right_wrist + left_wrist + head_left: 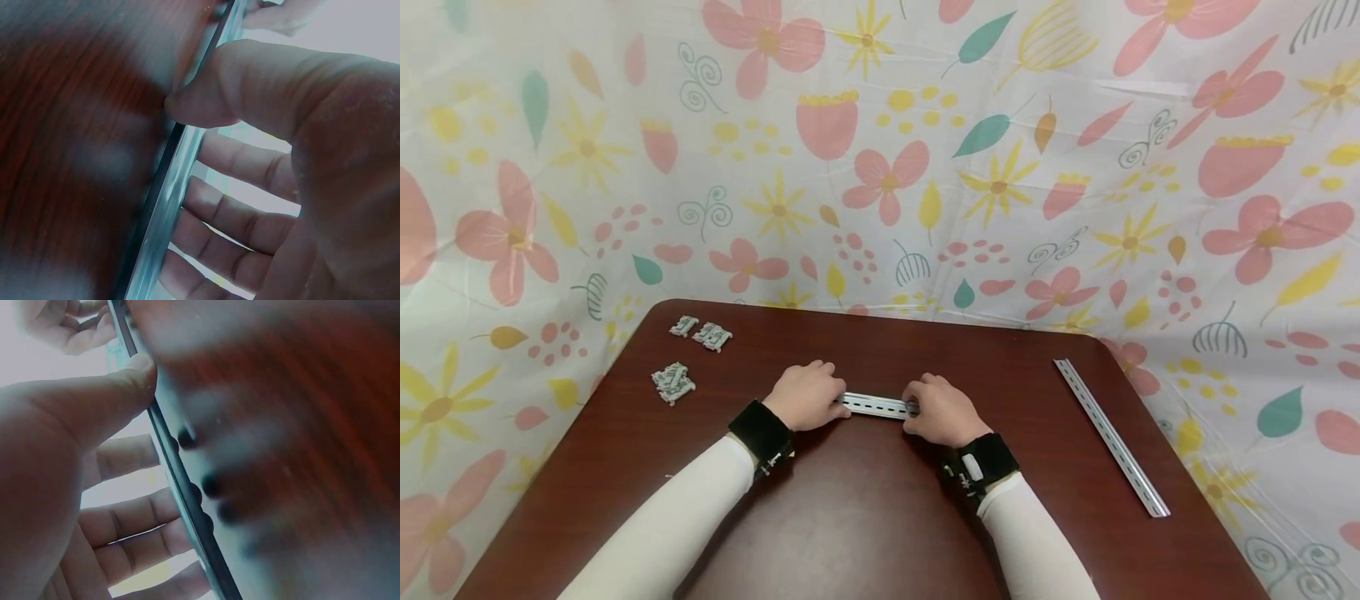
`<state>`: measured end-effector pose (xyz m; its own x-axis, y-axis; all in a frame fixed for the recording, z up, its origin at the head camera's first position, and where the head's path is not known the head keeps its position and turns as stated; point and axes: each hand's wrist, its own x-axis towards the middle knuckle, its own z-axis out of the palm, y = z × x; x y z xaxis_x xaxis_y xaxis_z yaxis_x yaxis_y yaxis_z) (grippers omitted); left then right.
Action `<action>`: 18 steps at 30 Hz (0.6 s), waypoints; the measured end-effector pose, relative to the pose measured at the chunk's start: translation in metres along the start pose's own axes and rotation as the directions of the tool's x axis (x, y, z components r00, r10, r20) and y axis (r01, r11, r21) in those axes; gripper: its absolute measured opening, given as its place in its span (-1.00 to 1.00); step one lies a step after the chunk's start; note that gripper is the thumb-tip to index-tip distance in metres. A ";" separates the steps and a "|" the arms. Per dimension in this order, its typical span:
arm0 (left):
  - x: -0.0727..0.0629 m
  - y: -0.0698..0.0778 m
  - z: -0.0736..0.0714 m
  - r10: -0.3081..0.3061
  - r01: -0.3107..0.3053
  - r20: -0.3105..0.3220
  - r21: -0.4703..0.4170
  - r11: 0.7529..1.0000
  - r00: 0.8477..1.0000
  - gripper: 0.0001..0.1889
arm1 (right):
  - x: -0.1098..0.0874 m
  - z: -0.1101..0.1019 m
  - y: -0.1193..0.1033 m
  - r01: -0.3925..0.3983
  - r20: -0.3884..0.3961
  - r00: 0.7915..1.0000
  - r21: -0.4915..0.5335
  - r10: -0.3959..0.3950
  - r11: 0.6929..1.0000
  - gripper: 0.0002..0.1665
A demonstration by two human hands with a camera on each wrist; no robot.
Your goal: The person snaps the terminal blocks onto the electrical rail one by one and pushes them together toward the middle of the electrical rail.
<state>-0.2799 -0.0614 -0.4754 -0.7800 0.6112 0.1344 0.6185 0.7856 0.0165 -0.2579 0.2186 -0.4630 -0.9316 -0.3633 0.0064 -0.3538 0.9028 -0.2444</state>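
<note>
A slotted metal rail (876, 406) runs crosswise between the hands, over the middle of the dark surface (850, 508). The left hand (807, 397) has its grip clamped on the rail's left end; the right hand (946, 410) grips the right end, thumb opposite fingers. Well to the right lies a second rail (1111, 437); far left, small pale pieces (673, 382) sit in clusters. Behind hangs a flowered sheet (880, 108).

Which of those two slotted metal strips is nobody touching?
The loose strip, lying on the right of the table. The gripped strip is held in the left hand and right hand.
</note>
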 end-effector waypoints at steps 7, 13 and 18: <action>-0.013 -0.008 -0.004 -0.033 0.034 0.016 -0.030 0.999 0.999 -0.64 | 0.001 0.001 -0.001 0.023 0.002 1.000 0.020 -0.023 1.000 -0.67; -0.023 -0.014 -0.004 -0.047 0.048 0.015 -0.059 0.997 0.999 -0.61 | -0.001 0.001 -0.001 0.045 0.017 0.999 0.026 -0.045 0.999 -0.67; -0.028 -0.017 -0.002 -0.050 0.050 -0.001 -0.073 0.996 0.999 -0.62 | -0.001 0.002 -0.001 0.079 0.024 0.997 0.031 -0.080 0.996 -0.67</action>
<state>-0.2679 -0.0922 -0.4770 -0.8101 0.5708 0.1340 0.5839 0.8062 0.0952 -0.2563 0.2176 -0.4643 -0.8983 -0.4395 0.0025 -0.4233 0.8637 -0.2734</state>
